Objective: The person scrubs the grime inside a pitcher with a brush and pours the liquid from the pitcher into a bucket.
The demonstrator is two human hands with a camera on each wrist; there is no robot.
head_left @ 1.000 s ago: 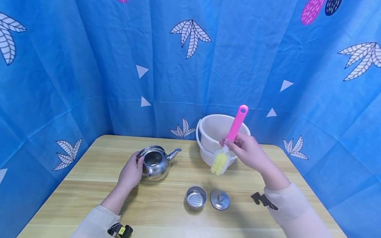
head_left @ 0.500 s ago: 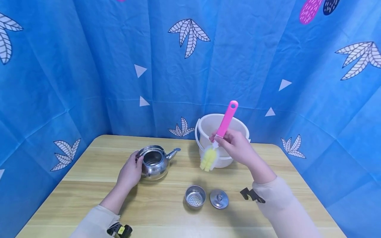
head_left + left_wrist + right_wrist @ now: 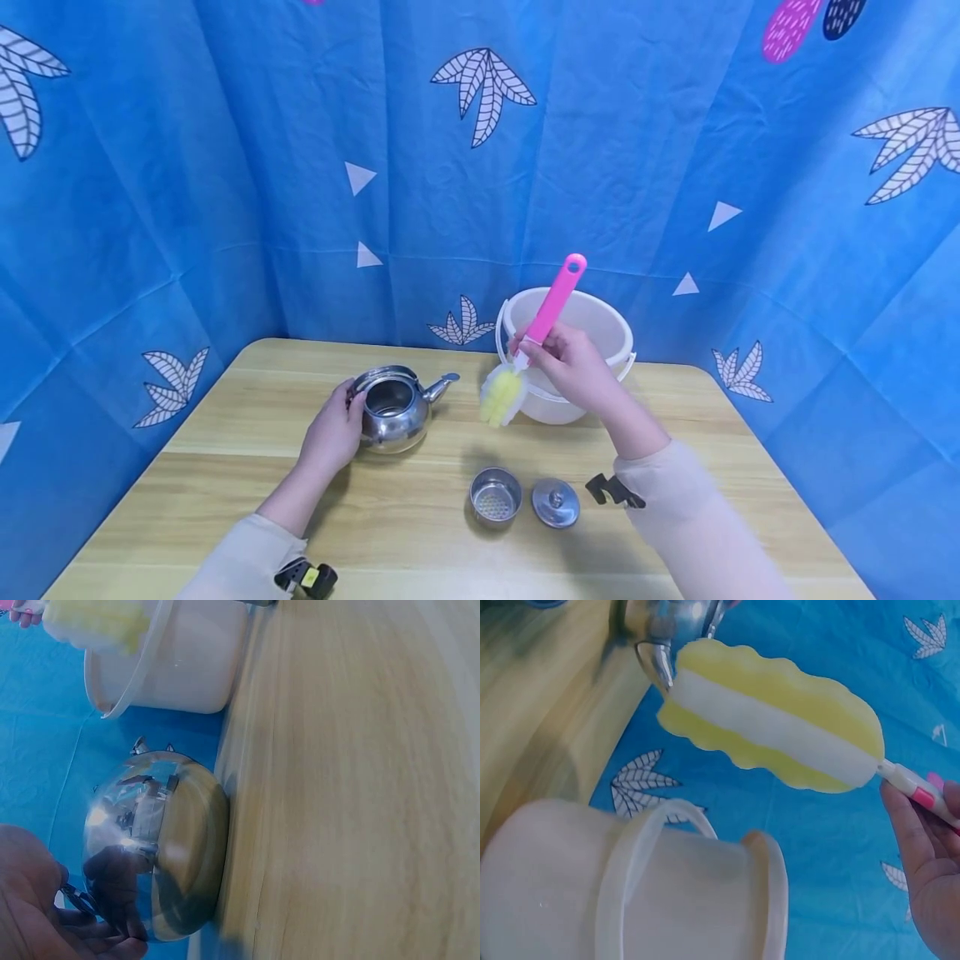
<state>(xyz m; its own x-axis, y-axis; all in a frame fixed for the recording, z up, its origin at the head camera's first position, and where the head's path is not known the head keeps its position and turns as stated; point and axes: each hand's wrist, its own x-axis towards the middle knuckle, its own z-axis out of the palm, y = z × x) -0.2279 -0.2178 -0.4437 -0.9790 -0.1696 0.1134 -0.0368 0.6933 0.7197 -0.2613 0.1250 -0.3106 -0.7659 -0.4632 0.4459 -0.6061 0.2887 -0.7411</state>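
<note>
A round, lidless stainless steel kettle (image 3: 396,427) stands on the table at left, its spout pointing right. My left hand (image 3: 330,433) grips it at the side opposite the spout; in the left wrist view the fingers (image 3: 120,949) reach beneath a metal handle part. My right hand (image 3: 573,371) pinches a sponge bottle brush by the lower end of its pink handle (image 3: 553,304). The brush's yellow and white sponge head (image 3: 502,396) points down and left, in the air between kettle and bucket. In the right wrist view the sponge (image 3: 772,720) overlaps the kettle's spout.
A white bucket (image 3: 611,321) with a hanging handle stands at the back, behind my right hand. Nearer on the wooden table (image 3: 405,533) sit a small perforated metal strainer cup (image 3: 495,497) and a round steel lid (image 3: 556,502). A blue patterned curtain (image 3: 315,125) surrounds the table.
My right hand has carried the bottle brush leftward, from in front of the bucket towards the kettle. The left hand and kettle have stayed put.
</note>
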